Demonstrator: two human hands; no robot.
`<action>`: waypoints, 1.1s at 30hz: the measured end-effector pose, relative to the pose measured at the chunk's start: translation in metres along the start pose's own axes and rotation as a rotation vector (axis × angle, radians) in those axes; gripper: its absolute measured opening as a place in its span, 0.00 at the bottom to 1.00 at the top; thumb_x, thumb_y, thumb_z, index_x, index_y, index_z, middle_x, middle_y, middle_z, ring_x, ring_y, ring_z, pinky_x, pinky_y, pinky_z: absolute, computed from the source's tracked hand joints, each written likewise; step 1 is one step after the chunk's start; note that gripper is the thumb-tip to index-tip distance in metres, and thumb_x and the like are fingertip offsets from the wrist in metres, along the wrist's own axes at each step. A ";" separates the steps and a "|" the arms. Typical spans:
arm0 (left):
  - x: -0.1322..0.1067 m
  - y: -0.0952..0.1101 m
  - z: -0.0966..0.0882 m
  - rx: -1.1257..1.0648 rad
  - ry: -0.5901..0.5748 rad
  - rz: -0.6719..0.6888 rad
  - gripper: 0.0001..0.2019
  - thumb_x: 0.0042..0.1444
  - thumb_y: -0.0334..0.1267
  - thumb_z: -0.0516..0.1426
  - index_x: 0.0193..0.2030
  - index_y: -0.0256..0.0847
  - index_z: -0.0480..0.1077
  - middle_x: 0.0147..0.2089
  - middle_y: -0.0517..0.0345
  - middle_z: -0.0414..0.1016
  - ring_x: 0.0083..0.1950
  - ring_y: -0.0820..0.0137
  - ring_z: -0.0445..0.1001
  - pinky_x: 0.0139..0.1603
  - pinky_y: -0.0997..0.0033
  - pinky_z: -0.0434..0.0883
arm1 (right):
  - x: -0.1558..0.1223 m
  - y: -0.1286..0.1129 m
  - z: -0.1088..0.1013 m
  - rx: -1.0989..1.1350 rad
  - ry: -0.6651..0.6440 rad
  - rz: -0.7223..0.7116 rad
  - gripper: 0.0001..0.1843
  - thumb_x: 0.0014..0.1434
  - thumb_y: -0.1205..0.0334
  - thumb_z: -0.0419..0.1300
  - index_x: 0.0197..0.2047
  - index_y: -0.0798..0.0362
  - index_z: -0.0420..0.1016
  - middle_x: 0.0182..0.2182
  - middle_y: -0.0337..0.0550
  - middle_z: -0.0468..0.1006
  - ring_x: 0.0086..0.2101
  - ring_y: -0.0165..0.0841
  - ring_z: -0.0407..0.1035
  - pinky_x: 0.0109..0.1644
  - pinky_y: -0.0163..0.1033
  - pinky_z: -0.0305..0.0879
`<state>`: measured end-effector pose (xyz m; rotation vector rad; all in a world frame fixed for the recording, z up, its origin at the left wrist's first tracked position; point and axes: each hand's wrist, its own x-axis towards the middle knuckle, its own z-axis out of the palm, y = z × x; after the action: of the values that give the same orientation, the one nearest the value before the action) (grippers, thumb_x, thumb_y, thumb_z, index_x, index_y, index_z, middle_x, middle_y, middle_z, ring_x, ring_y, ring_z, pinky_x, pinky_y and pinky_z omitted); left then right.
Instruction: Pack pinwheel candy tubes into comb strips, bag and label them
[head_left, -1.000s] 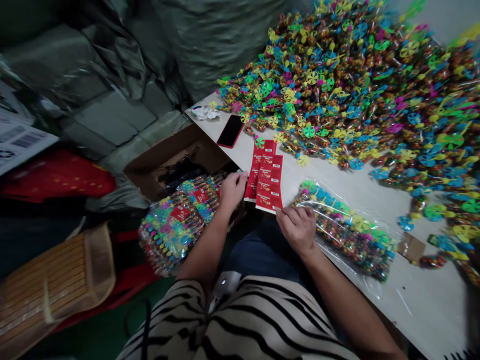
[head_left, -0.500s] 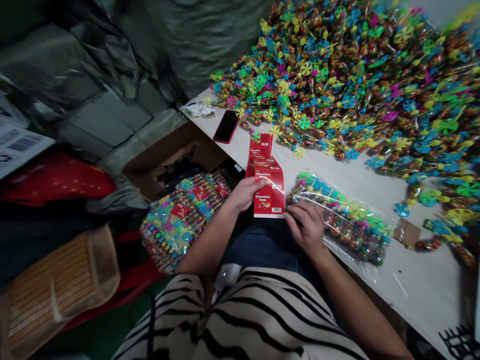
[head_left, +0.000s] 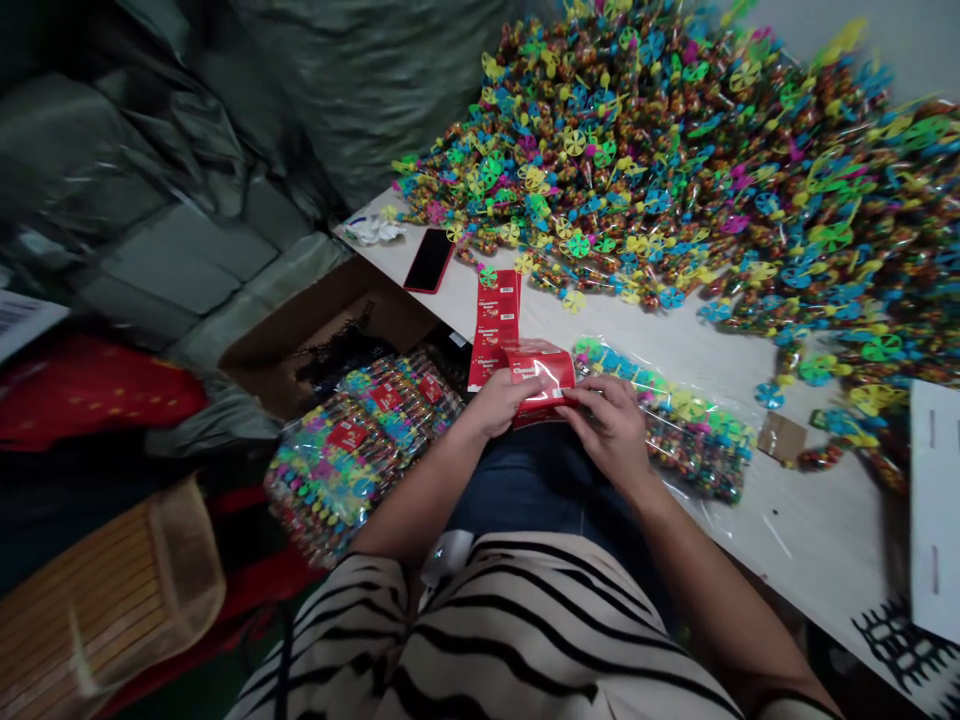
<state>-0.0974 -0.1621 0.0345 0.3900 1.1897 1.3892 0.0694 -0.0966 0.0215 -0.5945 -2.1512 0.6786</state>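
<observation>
Red "Chocolate bean" card (head_left: pixel 538 372), curled over on itself, runs crosswise between the hands: left hand (head_left: pixel 499 402) and right hand (head_left: pixel 606 425) both grip it, fingers closed. A second red strip (head_left: pixel 495 325) lies beyond the left hand on the white table (head_left: pixel 814 530).

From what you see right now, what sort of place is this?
Probably a packing workshop for sweets: a large heap of pinwheel-topped candy tubes on a white table, printed red "Chocolate bean" labels, and plastic-wrapped bundles.
</observation>
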 end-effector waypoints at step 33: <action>-0.013 0.010 0.009 0.445 -0.071 0.175 0.12 0.50 0.44 0.63 0.35 0.37 0.77 0.37 0.55 0.79 0.47 0.59 0.74 0.53 0.65 0.69 | -0.008 0.001 -0.015 0.175 0.022 0.122 0.09 0.62 0.56 0.63 0.32 0.50 0.76 0.28 0.40 0.78 0.32 0.36 0.72 0.40 0.43 0.69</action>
<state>-0.0921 -0.1675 0.0519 0.8664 1.4306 1.2382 0.0861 -0.0966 0.0249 -0.6387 -2.0217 0.9115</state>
